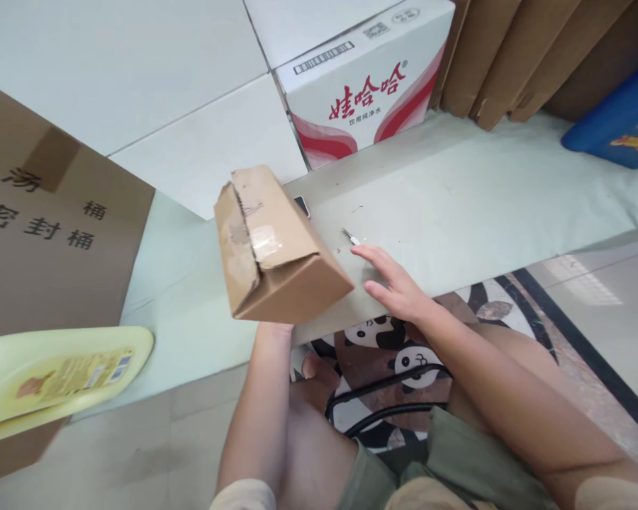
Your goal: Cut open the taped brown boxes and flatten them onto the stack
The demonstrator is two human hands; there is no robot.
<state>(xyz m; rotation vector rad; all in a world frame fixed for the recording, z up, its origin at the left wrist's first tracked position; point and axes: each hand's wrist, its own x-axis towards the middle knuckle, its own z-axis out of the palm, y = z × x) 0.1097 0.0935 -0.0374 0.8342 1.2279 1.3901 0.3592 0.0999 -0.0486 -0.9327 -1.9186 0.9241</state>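
Left hand (273, 327) grips worn, taped cardboard box (276, 244) from beneath, tilted above table edge (457, 280). Right hand (393, 283) open, flat, beside thin blade (351, 236).

Small box (276, 244) is sitting raised over the near edge of the surface (457, 212), left hand (273, 327) under it, mostly hidden. Right hand (396, 283) is lying flat on the surface just right of the box. Blade (351, 236) is lying on the surface just beyond the right fingers (372, 256). Phone (302, 206) is peeking out behind the box. Water carton (361, 78) is standing behind, at the surface's far edge. Big carton (47, 234) is standing far left, with a tray (53, 375) in front of it. Bin (617, 120) is sitting far right at the back, cardboard sheets (510, 57) leaning left of it.
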